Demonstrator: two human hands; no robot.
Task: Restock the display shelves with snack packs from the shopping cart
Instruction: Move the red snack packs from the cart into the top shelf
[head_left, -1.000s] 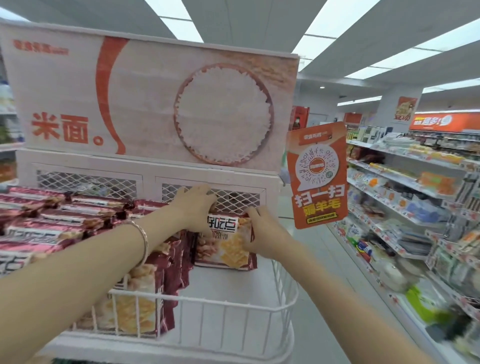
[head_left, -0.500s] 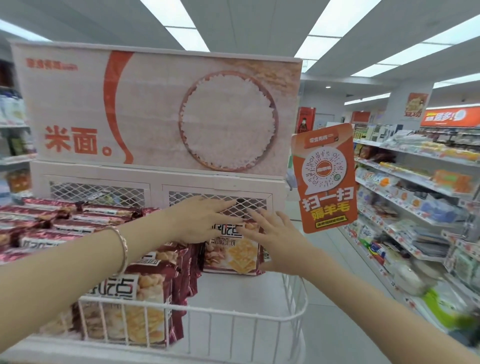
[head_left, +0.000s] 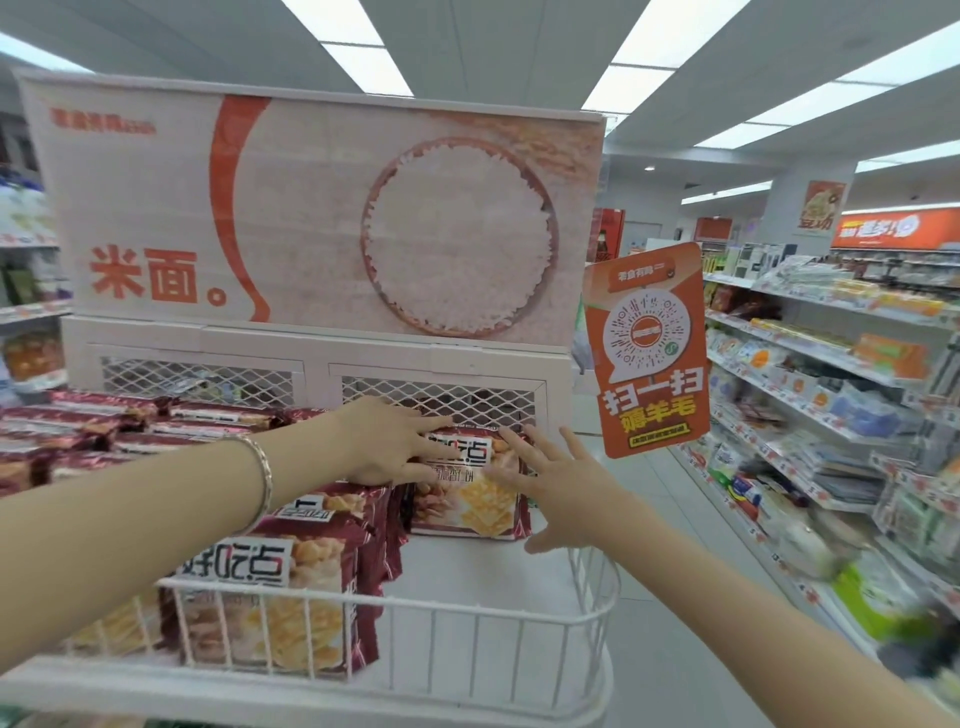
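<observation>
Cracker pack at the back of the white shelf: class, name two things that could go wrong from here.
1. The cracker pack stands upright against the mesh panel; the open left hand and right hand do not grip it, so it may topple forward.
2. Bare shelf beside it offers no support.

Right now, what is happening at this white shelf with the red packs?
A person is restocking a white wire-fronted display shelf with dark red cracker packs. The left hand, fingers spread, lies flat on the upper part of a cracker pack standing at the back. The right hand is open at that pack's right edge. A row of the same packs stands to its left. Neither hand grips anything.
</observation>
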